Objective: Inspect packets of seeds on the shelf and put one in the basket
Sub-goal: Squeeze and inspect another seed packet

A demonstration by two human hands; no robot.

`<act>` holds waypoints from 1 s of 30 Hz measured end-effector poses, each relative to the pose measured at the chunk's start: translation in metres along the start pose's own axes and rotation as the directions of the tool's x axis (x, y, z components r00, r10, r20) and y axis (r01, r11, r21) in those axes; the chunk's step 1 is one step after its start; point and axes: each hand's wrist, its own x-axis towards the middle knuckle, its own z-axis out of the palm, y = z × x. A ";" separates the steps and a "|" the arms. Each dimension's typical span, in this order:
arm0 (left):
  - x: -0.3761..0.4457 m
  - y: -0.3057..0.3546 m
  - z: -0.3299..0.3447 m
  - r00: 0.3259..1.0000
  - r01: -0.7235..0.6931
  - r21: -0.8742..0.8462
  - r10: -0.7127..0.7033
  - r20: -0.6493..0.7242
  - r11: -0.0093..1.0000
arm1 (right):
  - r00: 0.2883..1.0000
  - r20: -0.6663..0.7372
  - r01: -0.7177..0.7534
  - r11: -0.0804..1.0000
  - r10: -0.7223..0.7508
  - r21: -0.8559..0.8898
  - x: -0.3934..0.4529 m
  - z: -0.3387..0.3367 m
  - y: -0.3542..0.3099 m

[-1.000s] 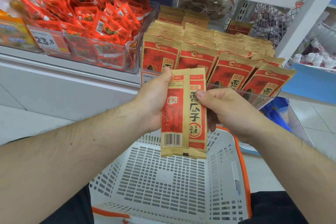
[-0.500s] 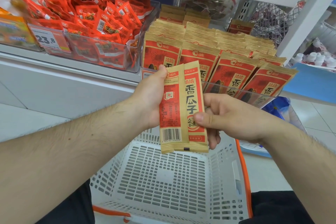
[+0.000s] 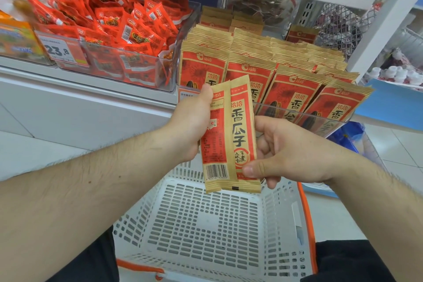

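A seed packet [image 3: 229, 135] is being held upright above the white basket [image 3: 206, 224], in front of the shelf [image 3: 91, 89]. Its left edge is being gripped by the left hand [image 3: 192, 126], thumb curled over the upper corner. Its lower right edge is being pinched by the right hand [image 3: 290, 153], thumb on the front. More seed packets [image 3: 286, 75] are being displayed upright behind the held one, on the shelf.
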 end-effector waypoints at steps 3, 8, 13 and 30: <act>-0.001 -0.003 0.002 0.998 -0.019 0.106 0.013 0.062 0.994 | 0.996 -0.083 -0.038 0.980 0.022 -0.196 -0.002 0.005 -0.007; -0.002 -0.010 0.009 0.996 0.019 0.019 -0.020 0.090 1.000 | 0.988 -0.149 -0.089 0.906 0.029 -0.414 0.003 0.016 -0.007; -0.005 -0.009 0.008 0.977 0.019 0.102 -0.041 0.211 0.995 | 0.970 -0.243 -0.066 0.965 0.003 -0.252 0.007 0.025 -0.009; -0.005 -0.013 0.013 0.824 -0.085 0.079 0.025 0.566 0.993 | 0.940 -0.324 0.206 0.930 -0.102 0.304 0.015 0.017 0.005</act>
